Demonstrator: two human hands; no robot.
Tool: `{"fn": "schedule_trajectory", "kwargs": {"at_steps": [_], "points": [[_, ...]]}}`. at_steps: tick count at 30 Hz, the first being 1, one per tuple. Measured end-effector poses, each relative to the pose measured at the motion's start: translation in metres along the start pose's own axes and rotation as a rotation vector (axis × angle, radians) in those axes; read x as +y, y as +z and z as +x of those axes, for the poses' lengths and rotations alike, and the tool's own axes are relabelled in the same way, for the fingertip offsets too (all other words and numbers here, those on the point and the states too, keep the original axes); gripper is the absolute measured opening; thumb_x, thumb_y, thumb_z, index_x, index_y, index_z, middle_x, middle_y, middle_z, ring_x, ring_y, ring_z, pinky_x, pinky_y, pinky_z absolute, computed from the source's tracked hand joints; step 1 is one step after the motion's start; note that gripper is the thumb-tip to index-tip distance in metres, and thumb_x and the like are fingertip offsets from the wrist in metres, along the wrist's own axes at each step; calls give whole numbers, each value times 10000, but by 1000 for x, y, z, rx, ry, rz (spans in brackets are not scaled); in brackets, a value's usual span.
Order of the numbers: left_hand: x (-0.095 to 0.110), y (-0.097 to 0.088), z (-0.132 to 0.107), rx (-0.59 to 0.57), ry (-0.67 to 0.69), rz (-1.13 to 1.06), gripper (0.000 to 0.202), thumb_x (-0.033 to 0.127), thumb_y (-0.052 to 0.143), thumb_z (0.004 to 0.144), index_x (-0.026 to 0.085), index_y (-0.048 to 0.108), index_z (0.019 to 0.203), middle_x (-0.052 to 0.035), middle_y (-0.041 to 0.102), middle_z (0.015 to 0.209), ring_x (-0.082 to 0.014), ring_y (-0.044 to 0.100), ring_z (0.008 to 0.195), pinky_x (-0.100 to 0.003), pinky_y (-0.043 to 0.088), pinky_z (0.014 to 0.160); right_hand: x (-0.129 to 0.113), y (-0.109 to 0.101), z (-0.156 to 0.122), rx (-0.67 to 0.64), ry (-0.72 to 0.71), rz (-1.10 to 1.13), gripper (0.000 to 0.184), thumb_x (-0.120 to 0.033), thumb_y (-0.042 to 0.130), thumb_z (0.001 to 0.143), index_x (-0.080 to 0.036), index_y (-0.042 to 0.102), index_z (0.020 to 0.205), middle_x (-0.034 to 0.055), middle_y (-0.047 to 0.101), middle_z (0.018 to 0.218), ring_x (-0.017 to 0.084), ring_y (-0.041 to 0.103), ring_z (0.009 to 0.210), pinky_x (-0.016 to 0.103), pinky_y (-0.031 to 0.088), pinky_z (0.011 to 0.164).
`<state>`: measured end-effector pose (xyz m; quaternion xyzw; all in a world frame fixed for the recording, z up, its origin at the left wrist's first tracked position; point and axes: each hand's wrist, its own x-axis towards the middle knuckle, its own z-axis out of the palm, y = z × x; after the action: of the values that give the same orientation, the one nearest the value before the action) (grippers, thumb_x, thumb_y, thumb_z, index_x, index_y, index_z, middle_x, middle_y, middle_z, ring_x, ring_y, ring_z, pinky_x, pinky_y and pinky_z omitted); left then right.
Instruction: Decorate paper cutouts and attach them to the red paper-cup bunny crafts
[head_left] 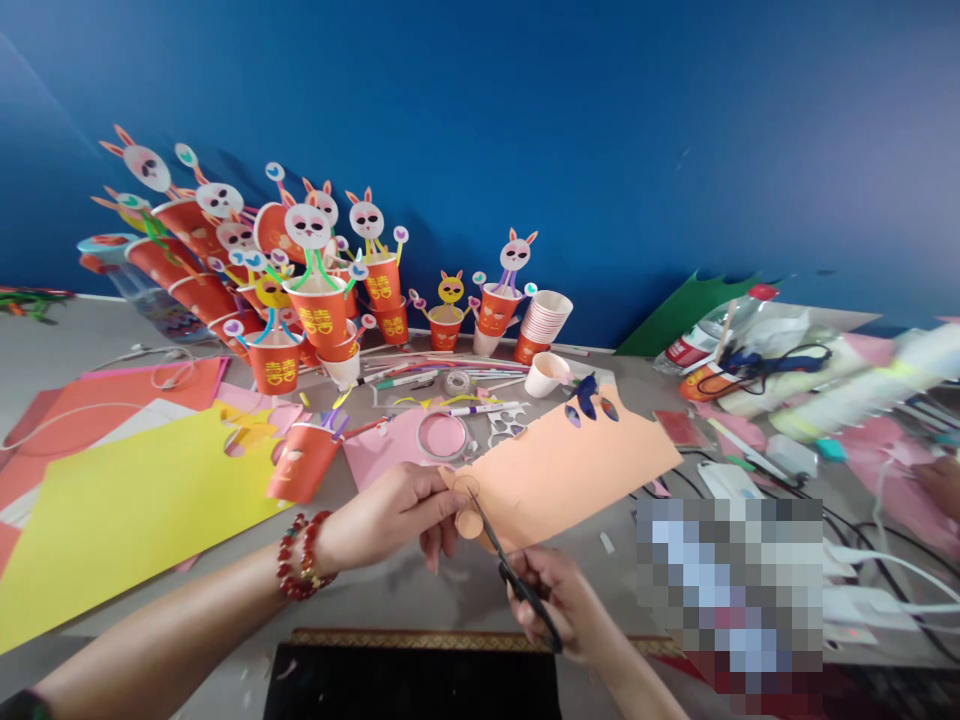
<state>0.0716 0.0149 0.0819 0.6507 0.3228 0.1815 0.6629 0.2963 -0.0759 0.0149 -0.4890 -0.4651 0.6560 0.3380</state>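
Note:
My left hand (pixel 397 515), with a red bead bracelet on the wrist, pinches the near left corner of an orange paper sheet (pixel 570 465) and holds it above the table. My right hand (pixel 559 600) is closed round the black handles of a pair of scissors (pixel 510 565). The blades point up and left into the sheet's corner, where a round shape is partly cut out. Several small dark cut-outs lie at the sheet's far edge.
A crowd of red paper cups with rabbit figures (pixel 315 290) stands at the back left against the blue wall. Yellow paper (pixel 127 500) and pink sheets lie left. A fallen red cup (pixel 304 460), tape rolls, pens, a cup stack (pixel 544 320), cables and a bottle lie around.

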Motion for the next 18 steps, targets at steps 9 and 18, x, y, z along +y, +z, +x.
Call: {"fn": "schedule_trajectory", "kwargs": {"at_steps": [9,18], "points": [[-13,23,-9,129,123,-103,339,474,575,933,142,590,871,-52,683,762,-108,637,570,-200,501,536,-9,10,-2,66,-18,28,474,-529,777,583,-209,433,644,-61,497,512,59,392,399,195,311,403],[-12,31,-8,198,64,-103,301,414,534,958,154,568,811,-31,679,665,-89,591,466,-176,443,456,-8,17,-2,41,-96,23,681,-836,687,551,-204,453,654,-43,497,492,74,403,397,218,316,405]]}}
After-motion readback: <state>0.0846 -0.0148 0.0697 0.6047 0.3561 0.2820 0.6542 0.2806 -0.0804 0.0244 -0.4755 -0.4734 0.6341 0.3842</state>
